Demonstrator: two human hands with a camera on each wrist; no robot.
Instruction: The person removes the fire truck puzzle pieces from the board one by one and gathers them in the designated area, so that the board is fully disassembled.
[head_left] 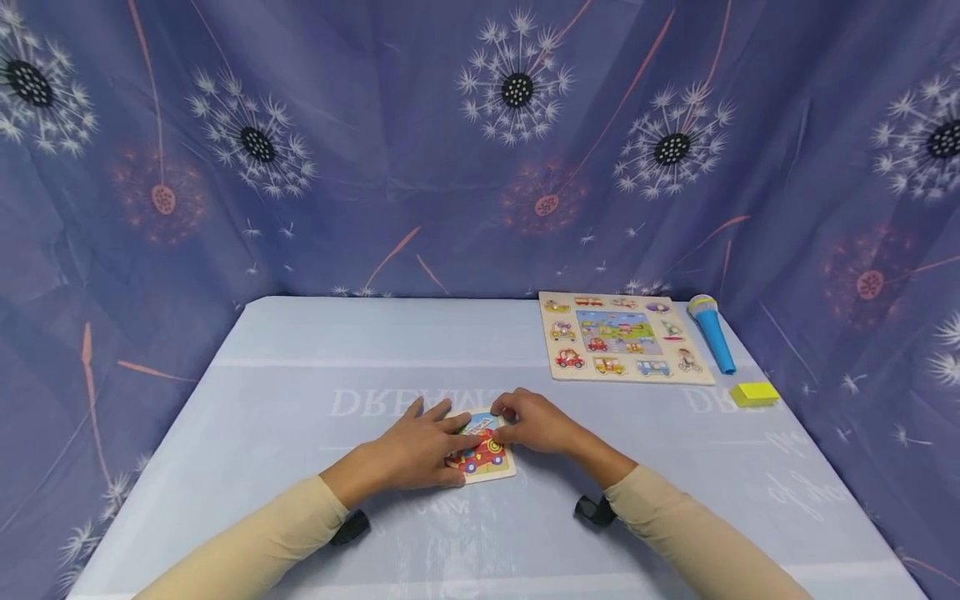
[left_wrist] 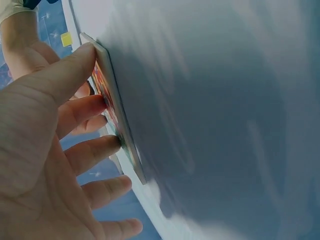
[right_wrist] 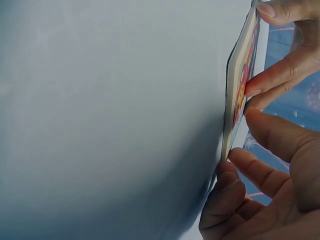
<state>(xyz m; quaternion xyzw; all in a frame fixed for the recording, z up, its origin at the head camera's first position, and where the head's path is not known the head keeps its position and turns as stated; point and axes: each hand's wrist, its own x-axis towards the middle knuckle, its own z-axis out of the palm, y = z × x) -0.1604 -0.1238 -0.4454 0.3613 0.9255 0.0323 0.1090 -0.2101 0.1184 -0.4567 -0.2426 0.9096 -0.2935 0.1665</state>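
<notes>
A small flat picture puzzle [head_left: 491,477], with a red vehicle on a pale wooden board, lies on the table between the two hands. My left hand [head_left: 420,450] rests on its left part with spread, fairly straight fingers; the thumb is by the near edge and a fingertip reaches onto the picture. At the far right corner my right hand [head_left: 540,423] holds the board, thumb on the picture and curled fingers at the edge. In the right wrist view the board [right_wrist: 231,110] is seen edge-on. Part of the picture is hidden under the left fingers.
A larger wooden vehicle puzzle board [head_left: 562,372] lies at the back right of the pale table [head_left: 300,333]. Beside it are a blue toy microphone [head_left: 716,337] and a yellow block [head_left: 754,395]. A dandelion-patterned curtain [head_left: 420,167] hangs behind the table and along its sides.
</notes>
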